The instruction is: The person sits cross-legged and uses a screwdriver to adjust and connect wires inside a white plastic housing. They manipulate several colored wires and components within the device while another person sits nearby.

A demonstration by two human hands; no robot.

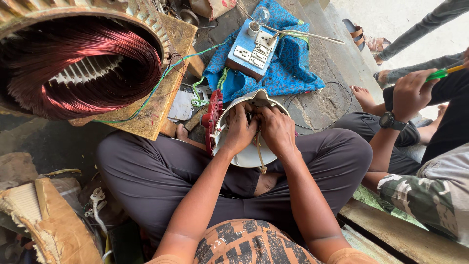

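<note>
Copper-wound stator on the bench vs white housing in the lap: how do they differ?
The copper-wound stator is bigger and packed with reddish coils; the white housing is a smaller, smooth shell. The stator sits untouched on the wooden bench; the left hand and right hand work inside the housing. Both are round.

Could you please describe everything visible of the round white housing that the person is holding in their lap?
The round white housing looks like painted metal, dish-shaped, tilted up on the person's crossed legs. A red part sits against its left edge. The left hand and right hand press into its centre, hiding the inside. A beige cord hangs down across its face.
</note>
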